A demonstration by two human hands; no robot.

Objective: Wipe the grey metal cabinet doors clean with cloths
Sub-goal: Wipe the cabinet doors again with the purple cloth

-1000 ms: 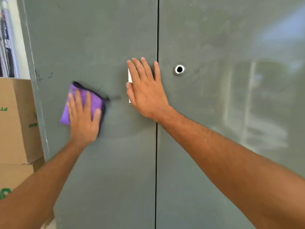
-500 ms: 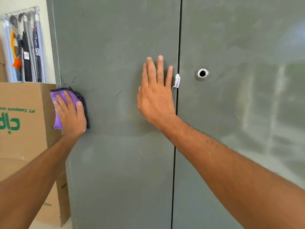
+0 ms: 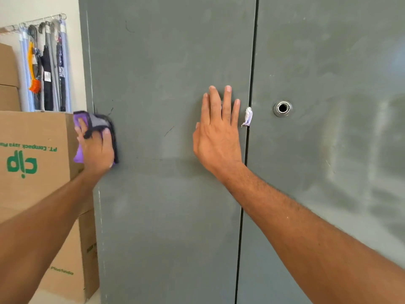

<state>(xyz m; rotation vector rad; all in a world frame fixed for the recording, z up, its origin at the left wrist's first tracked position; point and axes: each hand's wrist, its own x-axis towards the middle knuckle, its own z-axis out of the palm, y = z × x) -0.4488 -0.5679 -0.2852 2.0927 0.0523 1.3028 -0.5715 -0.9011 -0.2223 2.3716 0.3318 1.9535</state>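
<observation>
Two grey metal cabinet doors fill the view, the left door (image 3: 166, 194) and the right door (image 3: 328, 194), with a dark seam between them. My left hand (image 3: 96, 150) holds a purple cloth (image 3: 94, 121) with a dark border against the left door's outer edge. A flap of the cloth lies folded over my fingers. My right hand (image 3: 219, 132) rests flat on the left door just beside the seam, fingers straight and pointing up, holding nothing.
A small white scrap (image 3: 248, 116) sticks out of the seam at hand height. A round metal lock hole (image 3: 282, 108) sits in the right door. Stacked cardboard boxes (image 3: 35, 161) stand against the cabinet's left side, and brushes and bagged items (image 3: 46, 66) hang on the wall behind them.
My left hand has slid the purple cloth leftward from mid-door to the door's outer edge, and the cloth now folds over my fingers. My right hand stays flat near the seam.
</observation>
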